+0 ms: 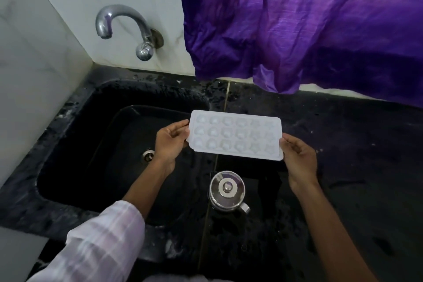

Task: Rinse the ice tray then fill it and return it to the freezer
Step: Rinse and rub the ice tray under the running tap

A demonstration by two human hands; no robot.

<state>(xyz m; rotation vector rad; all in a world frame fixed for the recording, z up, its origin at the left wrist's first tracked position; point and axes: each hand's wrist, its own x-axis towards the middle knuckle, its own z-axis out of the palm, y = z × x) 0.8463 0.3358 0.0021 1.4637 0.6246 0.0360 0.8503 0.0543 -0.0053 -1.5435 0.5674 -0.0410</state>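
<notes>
A white plastic ice tray (234, 135) with three rows of round cups is held level above the right edge of the black sink (68, 135) and the counter. My left hand (170, 141) pinches its left short edge. My right hand (298, 158) holds its right short edge with the thumb on top. The chrome tap (123, 27) juts from the tiled wall at the back left, and no water runs from it.
A small steel pot with a lid (227, 190) stands on the wet black counter (354, 155) just below the tray. A purple cloth (297, 18) hangs over the back right. The sink drain (148, 155) lies left of my left wrist.
</notes>
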